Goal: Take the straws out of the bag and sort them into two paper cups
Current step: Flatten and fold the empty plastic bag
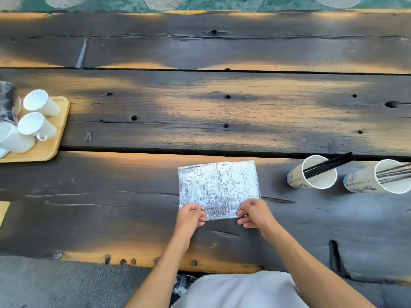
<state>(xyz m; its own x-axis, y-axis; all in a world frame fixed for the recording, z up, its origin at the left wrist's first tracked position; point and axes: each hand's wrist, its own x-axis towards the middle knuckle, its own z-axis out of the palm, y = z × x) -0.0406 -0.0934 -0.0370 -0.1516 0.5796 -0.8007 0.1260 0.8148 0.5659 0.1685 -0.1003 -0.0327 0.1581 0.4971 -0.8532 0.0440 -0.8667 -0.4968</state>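
The right paper cup (382,177) and its straws (393,173) run off the right edge; cup print is too small to read.

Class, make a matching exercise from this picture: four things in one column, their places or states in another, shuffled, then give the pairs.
Things:
1. plastic bag
2. black straws
3. white mugs
4. silver straws

Places:
A. on the wooden tray
B. in the far-right paper cup
C. pinched by both hands
D. in the nearer paper cup

Pairs: 1-C, 2-D, 3-A, 4-B
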